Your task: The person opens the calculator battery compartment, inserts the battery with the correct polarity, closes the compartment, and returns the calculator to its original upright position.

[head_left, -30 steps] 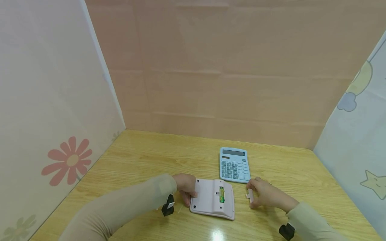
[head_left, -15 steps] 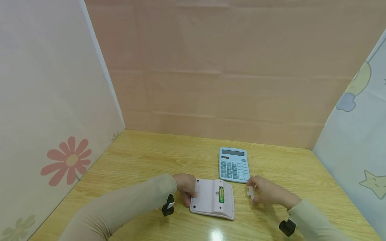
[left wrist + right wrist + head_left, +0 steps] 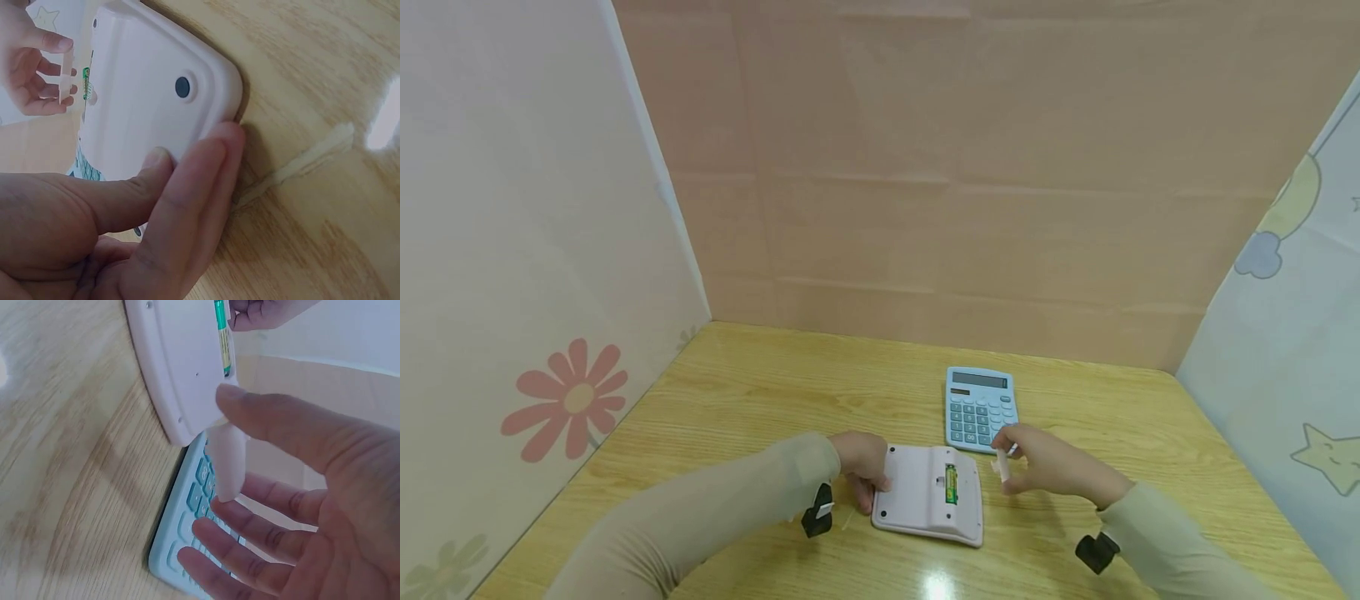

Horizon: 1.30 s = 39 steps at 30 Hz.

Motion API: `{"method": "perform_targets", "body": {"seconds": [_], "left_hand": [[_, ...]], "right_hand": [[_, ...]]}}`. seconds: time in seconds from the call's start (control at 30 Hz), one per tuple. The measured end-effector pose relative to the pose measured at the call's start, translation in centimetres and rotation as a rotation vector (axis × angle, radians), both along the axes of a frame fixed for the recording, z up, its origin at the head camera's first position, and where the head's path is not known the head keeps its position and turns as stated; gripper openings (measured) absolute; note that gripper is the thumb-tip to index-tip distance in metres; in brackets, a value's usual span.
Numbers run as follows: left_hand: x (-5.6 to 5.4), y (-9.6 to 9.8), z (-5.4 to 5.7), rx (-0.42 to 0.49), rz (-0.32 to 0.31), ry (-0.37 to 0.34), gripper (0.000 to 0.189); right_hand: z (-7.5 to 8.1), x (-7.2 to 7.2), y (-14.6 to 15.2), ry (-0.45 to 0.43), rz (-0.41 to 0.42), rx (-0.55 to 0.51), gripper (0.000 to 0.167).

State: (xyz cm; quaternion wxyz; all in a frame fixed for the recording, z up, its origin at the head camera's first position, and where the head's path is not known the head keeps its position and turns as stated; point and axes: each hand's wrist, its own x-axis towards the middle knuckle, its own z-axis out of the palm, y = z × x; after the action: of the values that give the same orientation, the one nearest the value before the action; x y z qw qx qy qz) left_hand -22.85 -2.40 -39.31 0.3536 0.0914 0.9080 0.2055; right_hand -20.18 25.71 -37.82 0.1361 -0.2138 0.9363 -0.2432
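Note:
A pale pink calculator (image 3: pixel 917 492) lies face down on the table, a green battery (image 3: pixel 951 484) showing in its uncovered compartment. My left hand (image 3: pixel 865 467) grips its left edge, thumb on the back and fingers along the side. To the right of it, my right hand (image 3: pixel 1048 462) pinches a small pale pink battery cover (image 3: pixel 1002 465) between thumb and fingers. In the right wrist view the battery cover (image 3: pixel 227 459) stands on end between the thumb and index finger, overlapping the pink calculator's edge.
A light blue calculator (image 3: pixel 981 408) lies face up behind the pink one, close to my right fingertips. The wooden table (image 3: pixel 790 375) is bounded by a tan backdrop (image 3: pixel 925 167) and patterned side panels. Light glares off the table's front.
My right hand has moved left and slightly away from me with the battery cover, closer to the pink calculator. The left hand and both calculators have stayed put.

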Motion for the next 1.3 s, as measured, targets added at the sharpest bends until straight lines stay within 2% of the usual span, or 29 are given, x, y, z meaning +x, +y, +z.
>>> {"method": "perform_targets", "body": {"seconds": [0.57, 0.83, 1.07, 1.3], "left_hand": [[-0.3, -0.1, -0.2, 0.021, 0.005, -0.017, 0.023], [-0.2, -0.1, -0.3, 0.026, 0.007, -0.019, 0.023], [-0.5, -0.1, -0.6, 0.042, 0.02, -0.025, 0.025], [-0.4, -0.1, -0.4, 0.045, 0.022, -0.031, 0.025]], "right_hand": [[0.1, 0.4, -3.6, 0.049, -0.025, -0.101, 0.057], [-0.4, 0.8, -4.3, 0.019, -0.018, -0.16, 0.054], [-1.0, 1.0, -4.8, 0.023, -0.005, -0.149, 0.054], [-1.3, 1.1, -5.1, 0.03, 0.012, -0.122, 0.055]]}}
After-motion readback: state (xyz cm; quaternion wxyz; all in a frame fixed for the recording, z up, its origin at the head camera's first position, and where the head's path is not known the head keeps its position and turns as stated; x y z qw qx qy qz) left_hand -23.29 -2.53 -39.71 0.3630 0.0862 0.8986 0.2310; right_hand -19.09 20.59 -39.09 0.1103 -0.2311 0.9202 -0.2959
